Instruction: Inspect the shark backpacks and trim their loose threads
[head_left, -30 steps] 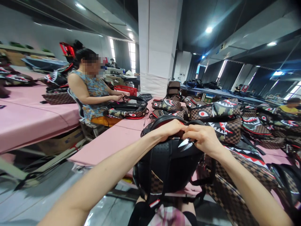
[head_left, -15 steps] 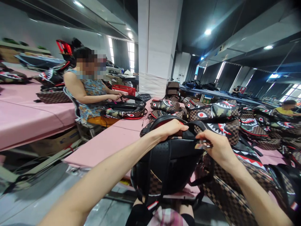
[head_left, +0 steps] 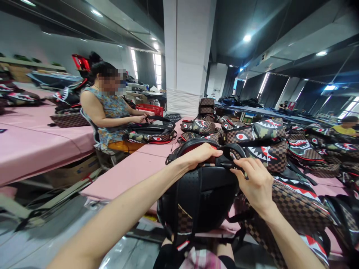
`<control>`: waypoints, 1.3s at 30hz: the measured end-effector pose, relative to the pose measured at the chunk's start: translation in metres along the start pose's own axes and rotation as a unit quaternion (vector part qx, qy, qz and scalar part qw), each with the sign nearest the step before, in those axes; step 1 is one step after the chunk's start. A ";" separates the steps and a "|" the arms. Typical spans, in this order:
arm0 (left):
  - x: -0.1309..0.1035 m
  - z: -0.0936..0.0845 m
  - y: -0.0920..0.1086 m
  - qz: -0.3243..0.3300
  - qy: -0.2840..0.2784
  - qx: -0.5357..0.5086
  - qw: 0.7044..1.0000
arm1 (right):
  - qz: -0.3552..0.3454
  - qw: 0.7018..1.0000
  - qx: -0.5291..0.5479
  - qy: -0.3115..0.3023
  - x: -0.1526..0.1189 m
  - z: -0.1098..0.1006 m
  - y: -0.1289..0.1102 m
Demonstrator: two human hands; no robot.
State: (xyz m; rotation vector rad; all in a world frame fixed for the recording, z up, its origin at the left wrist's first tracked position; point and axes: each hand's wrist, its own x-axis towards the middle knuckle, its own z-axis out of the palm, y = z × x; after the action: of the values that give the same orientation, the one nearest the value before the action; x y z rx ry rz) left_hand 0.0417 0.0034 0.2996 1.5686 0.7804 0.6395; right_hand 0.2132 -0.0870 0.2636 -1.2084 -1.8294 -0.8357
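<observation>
A black backpack [head_left: 214,198] with brown checkered patches stands upright before me at the table's edge, its padded back and strap facing me. My left hand [head_left: 206,152] is closed on its top rim, thumb stretched toward the carry handle [head_left: 234,148]. At the right of that rim, my right hand [head_left: 255,179] is closed on small thread snips [head_left: 226,163], mostly hidden by the fingers. Their thin tips point left at the fabric by the handle's base. Whatever lies between the tips is too small to make out.
Checkered shark-face backpacks [head_left: 258,132] are heaped on the pink table [head_left: 131,172] to the right and beyond. Across the table's left side a seated co-worker [head_left: 105,108] handles another backpack [head_left: 153,132]. A white pillar [head_left: 187,56] and a red crate [head_left: 150,109] are behind.
My right hand has turned and shifted slightly inward, bringing the snips' tips to the backpack's top edge. My left hand keeps its hold. The view has swung slightly left.
</observation>
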 end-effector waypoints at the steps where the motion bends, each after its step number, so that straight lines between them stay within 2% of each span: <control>1: 0.000 0.000 0.000 -0.001 0.001 0.004 1.000 | -0.002 1.000 0.006 -0.007 0.000 -0.001 0.000; 11: 0.002 0.000 -0.004 0.023 -0.002 0.001 1.000 | 0.003 0.998 0.044 -0.041 0.005 0.000 0.000; 18: 0.002 -0.001 -0.003 0.013 -0.013 -0.001 1.000 | 0.007 0.993 0.107 -0.056 0.010 -0.001 0.011; 22: 0.001 -0.001 -0.003 0.011 -0.009 -0.007 1.000 | 0.009 0.996 0.080 -0.037 0.011 -0.001 0.012; 39: 0.001 0.000 -0.002 0.011 -0.005 -0.010 1.000 | 0.000 0.991 0.100 -0.083 0.014 0.001 0.012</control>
State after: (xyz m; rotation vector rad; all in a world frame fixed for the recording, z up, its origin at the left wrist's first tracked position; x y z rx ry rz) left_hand 0.0417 0.0044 0.2975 1.5636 0.7477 0.6535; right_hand 0.2209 -0.0762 0.2767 -1.1768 -1.9934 -0.5487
